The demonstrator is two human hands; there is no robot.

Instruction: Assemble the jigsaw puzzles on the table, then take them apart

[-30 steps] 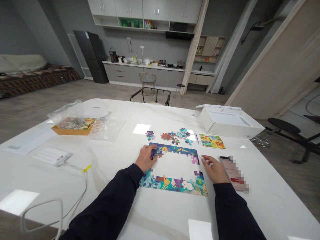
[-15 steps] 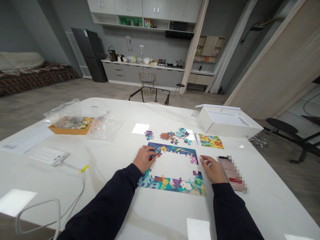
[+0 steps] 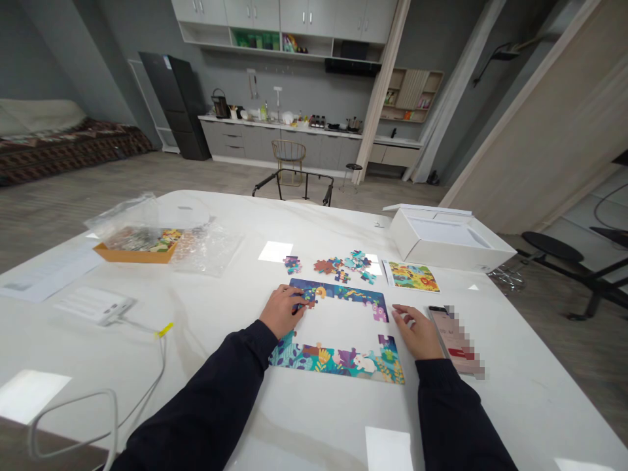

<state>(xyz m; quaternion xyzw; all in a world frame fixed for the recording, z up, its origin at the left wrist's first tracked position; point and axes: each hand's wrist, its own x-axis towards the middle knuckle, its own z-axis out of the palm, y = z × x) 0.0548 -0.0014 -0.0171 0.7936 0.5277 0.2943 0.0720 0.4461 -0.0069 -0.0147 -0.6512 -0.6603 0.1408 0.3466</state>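
Observation:
A jigsaw puzzle frame (image 3: pixel 338 363) lies flat on the white table, its edge pieces joined around a bare middle; a gap shows in the right side. My left hand (image 3: pixel 284 309) rests on the puzzle's left side, fingers bent and closed on a puzzle piece (image 3: pixel 311 304) with a brown part showing. The hand hides most of that side. My right hand (image 3: pixel 416 330) lies just right of the puzzle, fingers loosely curled and thumb apart, holding nothing. Beyond the frame are loose puzzle pieces (image 3: pixel 357 261) in a heap and a small joined cluster (image 3: pixel 292 264).
A phone (image 3: pixel 454 340) lies right of my right hand. Behind it are a picture card (image 3: pixel 415 276) and an open white box (image 3: pixel 449 242). On the left stand an orange tray (image 3: pixel 140 255) with plastic wrap, a white device (image 3: pixel 95 305) and a looping cable (image 3: pixel 164 366).

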